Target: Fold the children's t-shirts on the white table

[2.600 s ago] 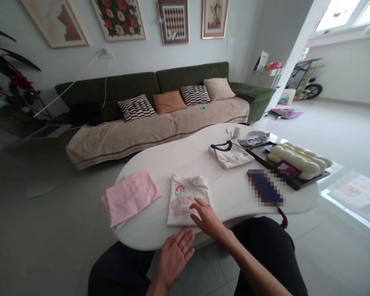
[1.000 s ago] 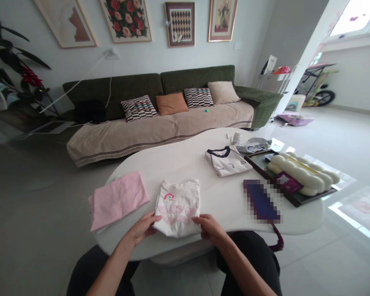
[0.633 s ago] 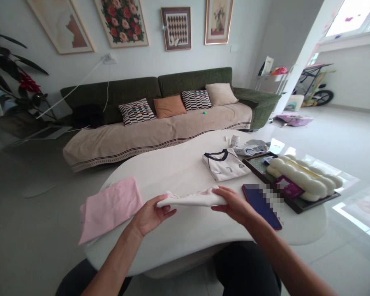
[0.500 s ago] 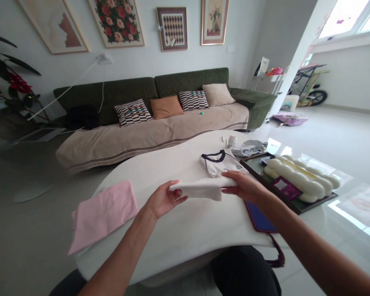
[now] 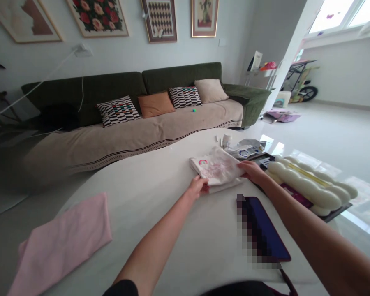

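Note:
A folded white shirt with a rainbow and pink print [image 5: 216,168] lies on top of another folded white shirt whose edge [image 5: 225,187] shows beneath it, far across the white table [image 5: 148,193]. My left hand [image 5: 198,186] grips the printed shirt's near left corner. My right hand [image 5: 253,171] holds its right edge, fingers closed on the cloth. Both arms are stretched forward.
A folded pink cloth [image 5: 61,242] lies at the table's near left. A dark blue phone [image 5: 265,230] lies near right. A dark tray [image 5: 336,211] with a cream bumpy cushion [image 5: 311,183] sits at the right edge. Packets [image 5: 243,147] lie behind. A green sofa [image 5: 111,88] stands beyond.
Both hands lifted the printed shirt from the near table edge, carried it forward and right, and set it down on the other folded shirt.

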{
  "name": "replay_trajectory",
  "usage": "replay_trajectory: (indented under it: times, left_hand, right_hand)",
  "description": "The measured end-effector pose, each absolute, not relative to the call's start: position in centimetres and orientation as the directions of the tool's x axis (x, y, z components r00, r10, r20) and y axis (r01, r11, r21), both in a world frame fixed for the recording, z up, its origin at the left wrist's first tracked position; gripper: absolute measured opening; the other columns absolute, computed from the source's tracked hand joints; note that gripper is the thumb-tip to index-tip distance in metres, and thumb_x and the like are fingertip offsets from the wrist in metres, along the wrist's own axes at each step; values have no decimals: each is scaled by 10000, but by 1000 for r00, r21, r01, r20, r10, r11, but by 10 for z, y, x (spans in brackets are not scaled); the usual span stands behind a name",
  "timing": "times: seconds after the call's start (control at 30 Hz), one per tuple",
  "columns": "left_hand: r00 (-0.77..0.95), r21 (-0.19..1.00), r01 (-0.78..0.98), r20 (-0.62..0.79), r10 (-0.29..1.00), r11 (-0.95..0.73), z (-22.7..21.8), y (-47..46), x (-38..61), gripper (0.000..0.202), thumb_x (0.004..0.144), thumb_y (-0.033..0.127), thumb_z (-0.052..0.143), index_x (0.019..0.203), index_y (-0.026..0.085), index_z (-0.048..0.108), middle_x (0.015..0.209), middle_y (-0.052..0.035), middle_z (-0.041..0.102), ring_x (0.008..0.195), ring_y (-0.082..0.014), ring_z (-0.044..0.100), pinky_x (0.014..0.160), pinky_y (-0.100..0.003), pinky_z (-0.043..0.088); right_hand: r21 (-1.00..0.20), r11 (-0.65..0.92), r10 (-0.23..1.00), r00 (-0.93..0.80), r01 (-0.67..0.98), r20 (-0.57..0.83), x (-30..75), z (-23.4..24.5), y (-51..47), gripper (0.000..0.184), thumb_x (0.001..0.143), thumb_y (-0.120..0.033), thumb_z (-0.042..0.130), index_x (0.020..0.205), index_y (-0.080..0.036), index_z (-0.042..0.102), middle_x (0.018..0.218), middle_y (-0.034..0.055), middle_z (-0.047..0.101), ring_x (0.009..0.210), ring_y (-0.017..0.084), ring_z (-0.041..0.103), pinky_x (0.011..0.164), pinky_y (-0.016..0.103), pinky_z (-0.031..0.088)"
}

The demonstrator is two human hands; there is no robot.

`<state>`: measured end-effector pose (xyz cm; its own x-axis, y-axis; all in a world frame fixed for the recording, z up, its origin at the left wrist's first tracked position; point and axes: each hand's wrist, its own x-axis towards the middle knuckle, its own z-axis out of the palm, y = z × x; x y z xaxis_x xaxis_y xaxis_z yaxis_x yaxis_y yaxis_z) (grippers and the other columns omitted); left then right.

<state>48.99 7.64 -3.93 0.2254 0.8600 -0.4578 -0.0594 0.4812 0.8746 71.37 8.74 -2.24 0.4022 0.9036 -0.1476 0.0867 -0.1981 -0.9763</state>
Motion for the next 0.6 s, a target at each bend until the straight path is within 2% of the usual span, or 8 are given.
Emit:
replay_trajectory:
  times: [0.1,0.27,0.33,0.4,0.47,0.5,0.53,0.6]
  left_hand:
    - [162,874,-21,-477,864,486,-71,68,498,438,658,162,605,1073,194,469,585,53,514,489,-80,490,573,-238,444]
    - [155,914,-24,-396,905,404,-69,67,496,360,654,111,574,997,196,507,707,19,571,581,-93,525,610,-231,449]
    - [181,938,28,-344,921,345,-68,66,495,342,652,115,576,980,190,521,683,18,572,588,-102,529,612,-233,447]
    - [187,951,145,-298,936,274,-72,61,495,327,642,130,599,959,178,540,637,15,570,594,-114,534,631,-239,440]
    - [181,943,264,-253,950,201,-79,52,494,314,642,158,618,949,164,555,605,9,573,605,-123,540,659,-247,432]
    - [186,938,302,-230,955,167,-82,46,492,315,651,177,619,959,157,556,600,4,578,606,-125,541,665,-249,429]
    - [206,937,322,-209,956,135,-85,39,489,326,667,196,610,984,149,551,603,0,584,604,-124,542,662,-249,427]
    - [290,941,330,-174,941,72,-86,22,472,350,702,227,579,1038,140,537,632,-10,602,601,-122,547,636,-240,428]
  right_hand:
    - [-954,-280,874,439,111,-206,718,-56,83,56,604,-174,564,633,-147,525,519,-14,503,514,122,526,463,247,491]
    - [-924,-300,848,509,235,-145,726,-59,88,161,670,-242,469,782,-169,559,651,-1,543,574,131,540,509,270,497]
    - [-896,-313,833,544,316,-99,726,-54,86,227,683,-259,449,838,-154,578,746,49,575,685,177,564,582,315,501]
    - [-856,-330,814,580,399,-44,719,-49,79,289,667,-255,486,901,-122,590,900,126,583,878,257,545,729,398,469]
    - [-747,-289,842,530,599,100,702,-49,69,400,677,-266,517,1042,-110,564,1122,185,513,1075,326,440,872,473,371]
    - [-647,-233,877,444,726,183,690,-51,64,457,706,-293,512,1132,-127,523,1233,188,442,1151,340,371,916,492,320]
    - [-518,-153,917,316,842,243,677,-54,59,497,745,-333,489,1212,-164,470,1323,167,361,1208,343,305,942,505,284]
    - [-268,18,971,47,963,236,653,-63,50,515,807,-419,420,1296,-262,381,1416,95,246,1271,345,200,954,533,250]
